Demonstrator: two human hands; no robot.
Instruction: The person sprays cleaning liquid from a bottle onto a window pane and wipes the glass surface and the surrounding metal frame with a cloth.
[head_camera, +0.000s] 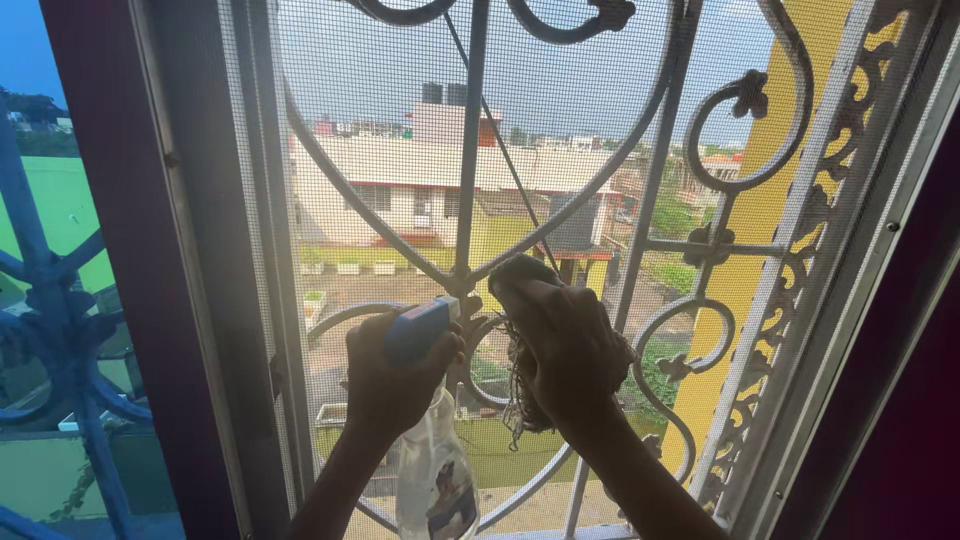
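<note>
We face a mesh window screen (400, 150).
Our left hand (395, 375) wraps fingers round a spray bottle (432, 470); our right hand (565, 345) presses a frayed cloth (520, 395) against it, fingers together.

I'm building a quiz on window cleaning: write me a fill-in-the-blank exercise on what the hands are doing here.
1. The left hand holds a clear spray bottle with a ____ trigger head.
2. The right hand presses a frayed ____ against the window.
3. Fine mesh covers the window, with a curled metal ____ behind it.
4. The wall outside on the right is painted ____.

Missing words: blue; cloth; grille; yellow
</note>
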